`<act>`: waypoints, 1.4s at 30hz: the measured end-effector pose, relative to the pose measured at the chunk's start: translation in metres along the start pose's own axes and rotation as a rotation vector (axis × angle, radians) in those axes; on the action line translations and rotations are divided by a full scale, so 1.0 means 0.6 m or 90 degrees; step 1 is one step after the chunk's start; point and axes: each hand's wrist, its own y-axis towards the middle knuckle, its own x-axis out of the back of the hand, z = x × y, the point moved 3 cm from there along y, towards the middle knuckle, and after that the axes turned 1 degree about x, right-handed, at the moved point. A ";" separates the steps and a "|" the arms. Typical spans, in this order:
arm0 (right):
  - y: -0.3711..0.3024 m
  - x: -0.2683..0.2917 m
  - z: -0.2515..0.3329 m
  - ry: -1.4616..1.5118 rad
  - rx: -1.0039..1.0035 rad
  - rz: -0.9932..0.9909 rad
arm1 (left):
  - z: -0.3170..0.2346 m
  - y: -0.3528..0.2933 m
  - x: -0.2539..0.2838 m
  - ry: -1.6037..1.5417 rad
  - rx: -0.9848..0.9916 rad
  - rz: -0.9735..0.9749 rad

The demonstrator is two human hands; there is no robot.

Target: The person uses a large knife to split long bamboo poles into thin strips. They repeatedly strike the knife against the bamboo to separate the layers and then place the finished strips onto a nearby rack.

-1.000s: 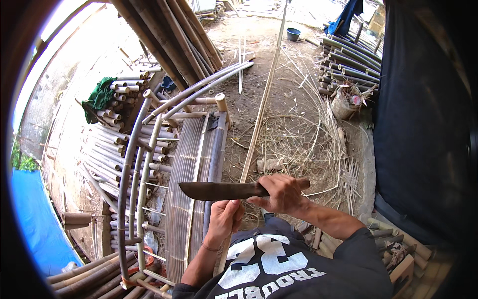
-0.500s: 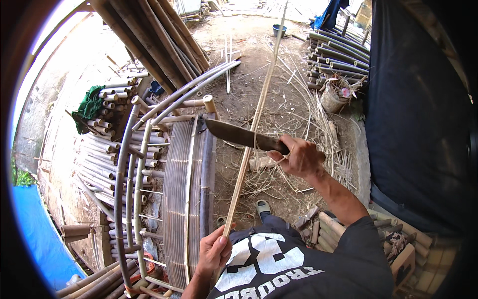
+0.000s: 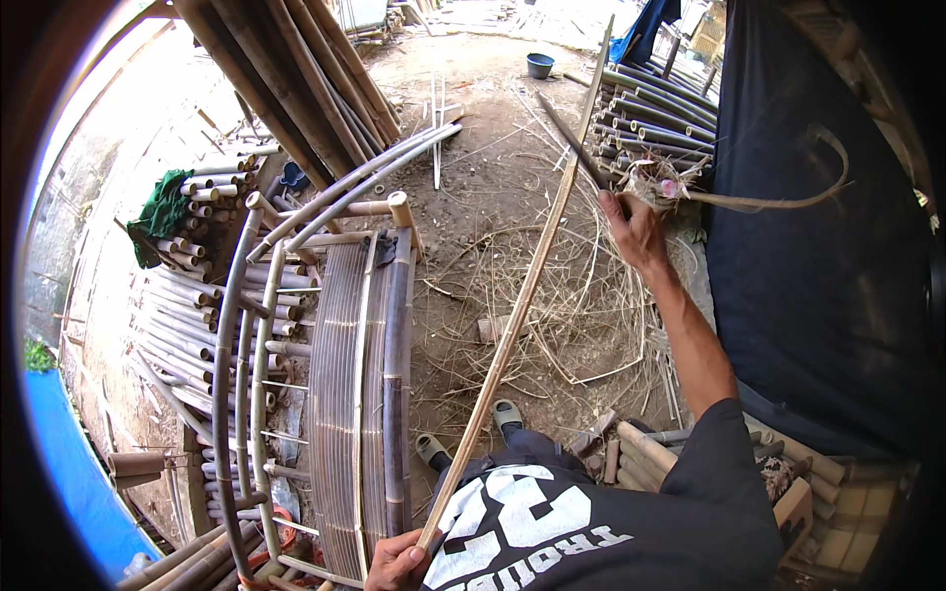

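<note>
Held a bamboo strip (image 3: pixel 517 340) by its near end in the closed fingers of the left hand (image 3: pixel 398 561), slanting away above littered ground (image 3: pixel 468 187). Gripped a knife (image 3: pixel 572 140) in the right hand (image 3: pixel 636 229), fingers wrapped tight, blade crossing the strip in view; could not tell whether touching. Risked, by judgement, a gouged strip from too steep a blade, or a cut from a slip. Wore a dark shirt (image 3: pixel 680 537) with large white printing; found no other readable labels.

Free gap between bamboo bench (image 3: pixel 345 364) and long strip (image 3: pixel 513 317), depth uncertain
</note>
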 end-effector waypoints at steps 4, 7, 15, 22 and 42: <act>-0.033 -0.059 0.079 0.792 -0.148 0.089 | 0.046 0.012 0.021 -0.092 0.066 -0.038; -0.027 -0.061 0.116 0.798 -0.102 -0.023 | 0.071 0.021 0.058 0.044 0.129 0.007; -0.146 -0.139 0.225 0.683 -0.108 0.208 | -0.083 0.218 -0.010 0.005 -0.199 0.143; -0.178 -0.094 0.265 0.220 0.264 0.104 | -0.224 0.346 -0.090 -0.162 -0.221 0.076; -0.097 -0.087 0.159 -0.126 0.230 0.041 | -0.107 0.190 -0.067 0.009 -0.110 -0.051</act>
